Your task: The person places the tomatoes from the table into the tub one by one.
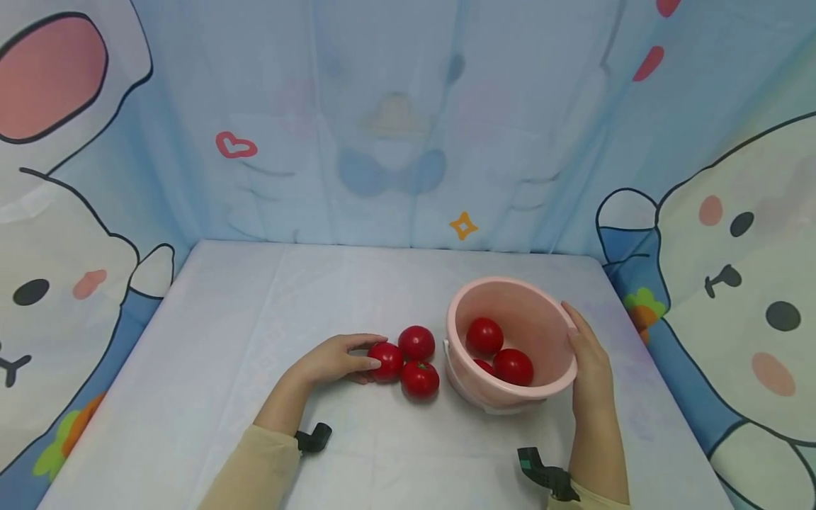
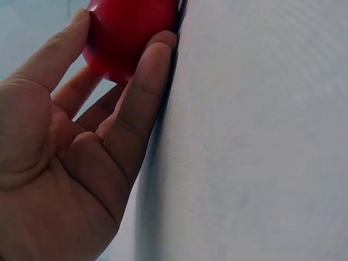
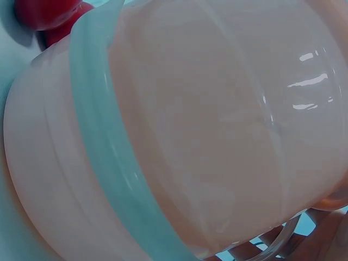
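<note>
My left hand (image 1: pixel 341 360) grips a red tomato (image 1: pixel 386 362) on the table, thumb on one side and fingers curled round the other. In the left wrist view the same tomato (image 2: pixel 130 38) sits between thumb and fingertips. Two more tomatoes, one behind (image 1: pixel 416 343) and one in front (image 1: pixel 420 381), lie close beside it. A pink bucket (image 1: pixel 462 368) stands to their right, tilted toward me, with three tomatoes visible inside, one mostly hidden by the rim. My right hand (image 1: pixel 589 361) holds the bucket's right rim; its fingers (image 3: pixel 326 234) show low in the right wrist view.
A white cloth covers the table (image 1: pixel 255 304). Behind it hangs a blue printed curtain (image 1: pixel 274 191). The bucket's pale handle (image 3: pixel 109 125) hangs down along its side. Both wrists wear a black strap mount.
</note>
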The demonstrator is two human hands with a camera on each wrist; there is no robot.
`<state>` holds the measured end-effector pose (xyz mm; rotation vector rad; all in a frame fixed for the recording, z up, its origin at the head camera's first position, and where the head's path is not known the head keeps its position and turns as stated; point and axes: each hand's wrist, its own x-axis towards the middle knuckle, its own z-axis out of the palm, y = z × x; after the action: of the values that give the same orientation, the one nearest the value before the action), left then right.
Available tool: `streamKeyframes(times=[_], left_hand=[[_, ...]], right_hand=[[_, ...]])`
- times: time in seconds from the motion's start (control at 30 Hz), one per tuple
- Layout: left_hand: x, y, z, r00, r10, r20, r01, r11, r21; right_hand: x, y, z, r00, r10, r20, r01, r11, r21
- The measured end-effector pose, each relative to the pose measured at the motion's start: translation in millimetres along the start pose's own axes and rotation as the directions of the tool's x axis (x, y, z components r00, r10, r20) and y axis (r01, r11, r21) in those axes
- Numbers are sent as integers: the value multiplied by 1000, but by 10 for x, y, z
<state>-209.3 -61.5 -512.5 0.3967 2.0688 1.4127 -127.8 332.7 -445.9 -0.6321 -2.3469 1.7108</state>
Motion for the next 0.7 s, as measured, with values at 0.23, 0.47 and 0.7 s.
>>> streamKeyframes(times=[0.23,0.47,0.7], left_hand=[[19,-8,-10,1000,-3,1,3,1000,13],[15,18,-68,1000,7,7,-8,1000,22],[2,196,-238,998,31,-51,-23,988,151]], right_hand=[[16,6,-5,1000,8,6,-8,1000,16],[9,-1,4,1000,2,2,-2,1000,-4],[17,-7,-4,1000,21,5,-22,1000,11]])
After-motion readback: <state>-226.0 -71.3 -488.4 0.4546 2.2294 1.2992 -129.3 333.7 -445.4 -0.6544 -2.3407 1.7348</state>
